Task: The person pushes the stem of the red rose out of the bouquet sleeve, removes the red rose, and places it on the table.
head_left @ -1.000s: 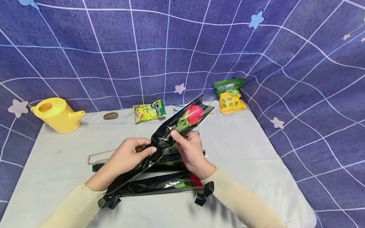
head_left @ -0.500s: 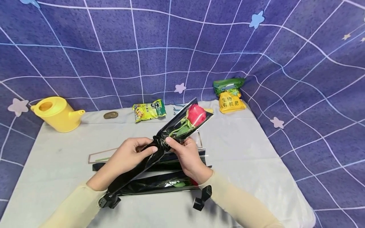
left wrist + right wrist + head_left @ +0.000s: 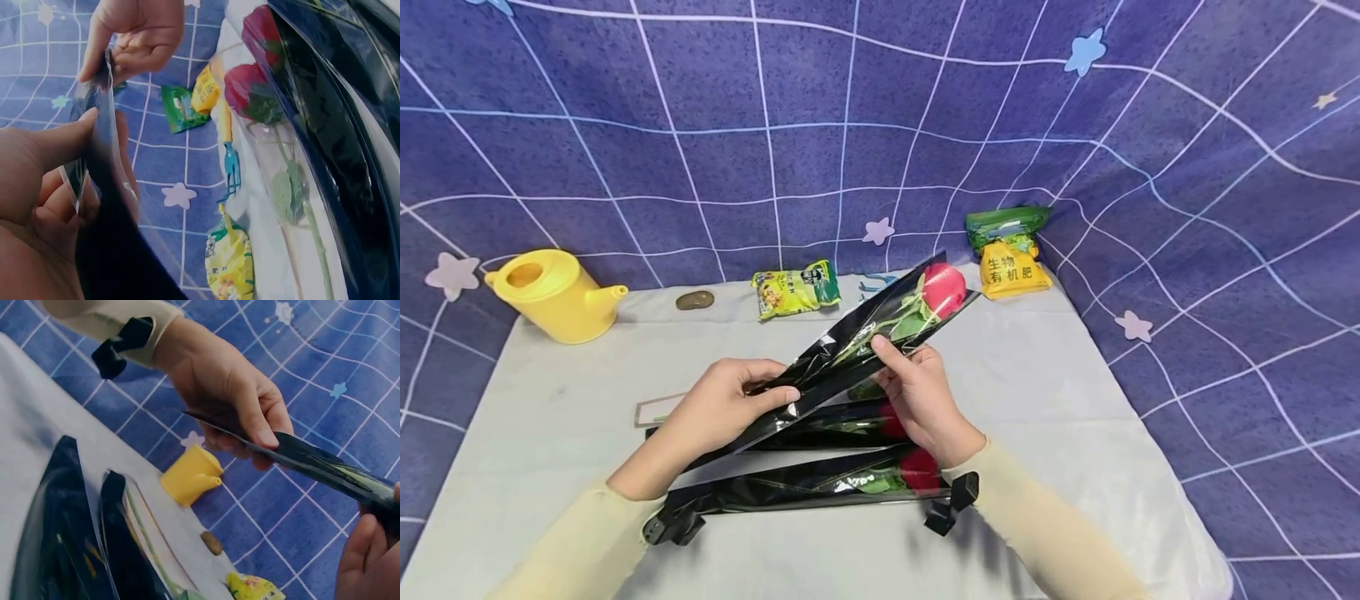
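Note:
A red rose (image 3: 942, 290) in a black sleeve (image 3: 823, 354) with a clear front is held slanting above the table, flower end up and to the right. My left hand (image 3: 722, 408) pinches the sleeve around its middle, thumb on top. Nearer the flower, my right hand (image 3: 921, 400) grips it between thumb and fingers. In the left wrist view, the sleeve's edge (image 3: 103, 94) runs between both hands. Below lie two more black-sleeved roses, a front one (image 3: 805, 483) and a middle one (image 3: 842, 427), partly covered. Behind them is a clear-wrapped rose (image 3: 247, 90).
A yellow watering can (image 3: 561, 296) stands at the back left, beside a brown stone (image 3: 694, 300). Along the back edge are a yellow-green packet (image 3: 796, 290), a blue hand fork (image 3: 231, 165) and yellow and green bags (image 3: 1011, 258). A purple curtain (image 3: 700, 150) rises behind.
The held sleeve was bunched at its middle and now lies smooth and straight between the hands. My right hand has slid right, away from the left, and the flower has shifted right.

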Demonstrator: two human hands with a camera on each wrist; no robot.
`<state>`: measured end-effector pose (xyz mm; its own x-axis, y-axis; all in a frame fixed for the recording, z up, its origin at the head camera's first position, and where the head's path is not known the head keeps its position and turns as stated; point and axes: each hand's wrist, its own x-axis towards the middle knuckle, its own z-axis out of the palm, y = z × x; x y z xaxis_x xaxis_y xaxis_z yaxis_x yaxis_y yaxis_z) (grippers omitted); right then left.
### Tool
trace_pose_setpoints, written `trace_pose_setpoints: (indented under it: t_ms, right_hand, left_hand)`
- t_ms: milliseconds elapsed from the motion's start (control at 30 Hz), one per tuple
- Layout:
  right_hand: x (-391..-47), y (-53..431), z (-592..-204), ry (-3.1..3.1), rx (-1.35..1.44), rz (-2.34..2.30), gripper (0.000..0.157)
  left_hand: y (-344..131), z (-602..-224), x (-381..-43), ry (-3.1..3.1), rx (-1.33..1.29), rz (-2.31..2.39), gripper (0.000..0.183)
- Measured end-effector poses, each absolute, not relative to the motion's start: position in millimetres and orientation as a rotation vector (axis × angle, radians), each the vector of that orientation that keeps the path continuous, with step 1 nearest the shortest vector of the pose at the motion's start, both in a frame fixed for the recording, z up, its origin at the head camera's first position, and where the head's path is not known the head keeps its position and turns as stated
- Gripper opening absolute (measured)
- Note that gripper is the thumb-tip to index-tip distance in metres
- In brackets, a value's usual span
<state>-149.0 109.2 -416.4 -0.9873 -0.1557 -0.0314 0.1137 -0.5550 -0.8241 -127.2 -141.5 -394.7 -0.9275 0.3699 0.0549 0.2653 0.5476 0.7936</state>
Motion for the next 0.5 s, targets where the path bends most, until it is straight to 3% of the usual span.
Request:
trace_pose_setpoints:
  t_ms: [500]
  right_hand:
    - [-142, 97, -421, 1.367, -0.092, -2.7, 0.035]
  left_hand:
    - [-134, -392, -129, 2.605, 0.566, 1.402, 0.022]
